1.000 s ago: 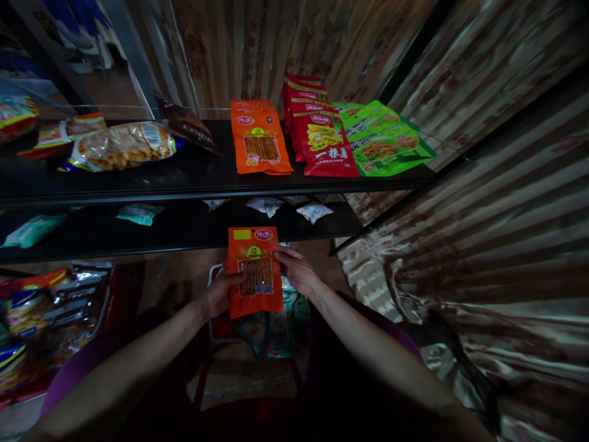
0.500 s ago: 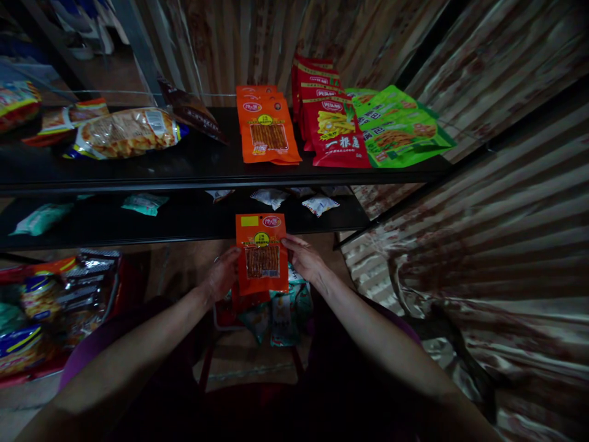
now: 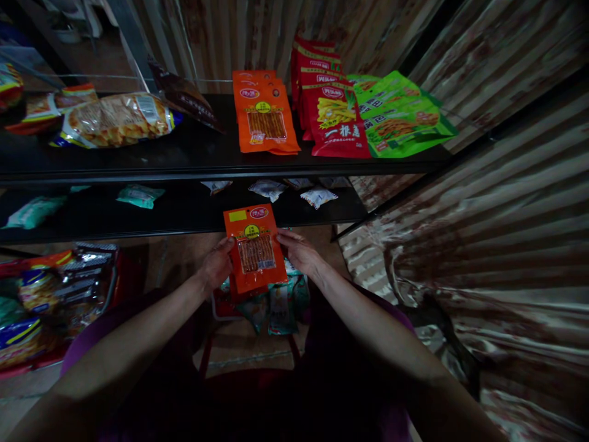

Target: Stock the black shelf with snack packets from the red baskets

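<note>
An orange snack packet (image 3: 256, 248) with a clear window showing brown sticks is held up in front of me. My left hand (image 3: 218, 264) is closed on its left edge, and my right hand (image 3: 297, 250) pinches its right edge. Beneath it, several green snack bags (image 3: 281, 307) and part of another orange-red packet lie in a red basket (image 3: 224, 313) between my knees. On the upper shelf, matching orange packets (image 3: 267, 120) stand in an overlapping row, beside red packets (image 3: 339, 120) and green packets (image 3: 400, 116).
The black upper shelf (image 3: 207, 161) also bears a clear bag of baked snacks (image 3: 119, 120) and a dark brown bag (image 3: 188, 98). Small green packets (image 3: 140, 195) and white packets (image 3: 318, 196) lie on the lower shelf. A red basket of snacks (image 3: 113, 276) stands left. Patterned curtain (image 3: 506, 245) hangs right.
The orange packet has shifted slightly left in view and tilted a little, with both hands still on it. The shelves appear slightly higher in view.
</note>
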A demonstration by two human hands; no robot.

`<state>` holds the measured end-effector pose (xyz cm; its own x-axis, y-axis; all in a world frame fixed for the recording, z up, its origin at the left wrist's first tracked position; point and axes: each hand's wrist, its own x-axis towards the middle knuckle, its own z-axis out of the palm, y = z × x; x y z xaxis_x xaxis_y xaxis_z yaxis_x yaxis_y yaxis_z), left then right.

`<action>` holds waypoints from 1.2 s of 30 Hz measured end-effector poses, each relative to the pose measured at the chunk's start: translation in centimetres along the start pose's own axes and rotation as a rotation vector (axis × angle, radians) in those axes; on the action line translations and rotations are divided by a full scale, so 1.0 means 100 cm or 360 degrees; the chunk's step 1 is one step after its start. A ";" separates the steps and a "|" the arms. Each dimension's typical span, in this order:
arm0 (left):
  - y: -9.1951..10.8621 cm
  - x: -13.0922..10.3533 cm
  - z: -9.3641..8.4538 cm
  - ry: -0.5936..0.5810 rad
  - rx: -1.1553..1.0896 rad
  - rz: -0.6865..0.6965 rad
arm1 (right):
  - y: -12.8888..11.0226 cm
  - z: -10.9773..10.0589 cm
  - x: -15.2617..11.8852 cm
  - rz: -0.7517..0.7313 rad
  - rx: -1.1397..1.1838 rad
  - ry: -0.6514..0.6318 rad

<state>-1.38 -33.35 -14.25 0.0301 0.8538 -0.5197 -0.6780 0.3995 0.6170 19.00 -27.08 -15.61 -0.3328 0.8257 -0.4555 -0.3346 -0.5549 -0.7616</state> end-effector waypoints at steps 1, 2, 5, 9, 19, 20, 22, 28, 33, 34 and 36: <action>0.001 0.001 -0.001 0.0009 -0.0011 0.0015 | 0.000 0.000 -0.002 0.0023 -0.0013 -0.0031; 0.002 0.002 -0.002 0.0030 -0.0024 0.0032 | -0.001 0.000 -0.004 0.0049 -0.0023 -0.0063; 0.006 0.005 -0.004 0.0130 -0.0064 0.0090 | -0.002 0.001 -0.008 0.0100 -0.0036 -0.0132; 0.012 0.007 -0.005 0.0180 -0.0076 0.0119 | -0.001 0.000 -0.008 0.0087 -0.0083 -0.0176; 0.011 0.001 0.005 0.0168 -0.0112 0.0176 | 0.017 0.009 -0.017 -0.1104 -0.1522 0.0042; 0.011 0.001 0.007 0.0160 -0.0123 0.0186 | 0.018 0.011 -0.019 -0.1195 -0.1662 0.0020; 0.010 0.000 0.010 0.0163 -0.0157 0.0228 | 0.020 0.014 -0.022 -0.1342 -0.1886 0.0025; 0.008 0.001 0.013 0.0125 -0.0147 0.0256 | 0.023 0.013 -0.024 -0.1300 -0.2069 -0.0106; -0.008 -0.007 0.018 0.0107 0.0091 0.0272 | 0.027 0.017 -0.027 -0.0703 -0.1649 -0.0441; -0.012 -0.009 0.020 0.0107 0.0168 0.0268 | 0.027 0.019 -0.028 -0.0617 -0.1499 -0.0502; -0.020 -0.014 0.026 0.0082 0.0357 0.0281 | 0.029 0.022 -0.027 -0.0515 -0.1202 -0.0582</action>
<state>1.84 -34.51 -13.23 -0.1149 0.9009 -0.4186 -0.4900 0.3151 0.8127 17.02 -31.09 -15.56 -0.6260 0.7747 -0.0890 0.1651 0.0201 -0.9861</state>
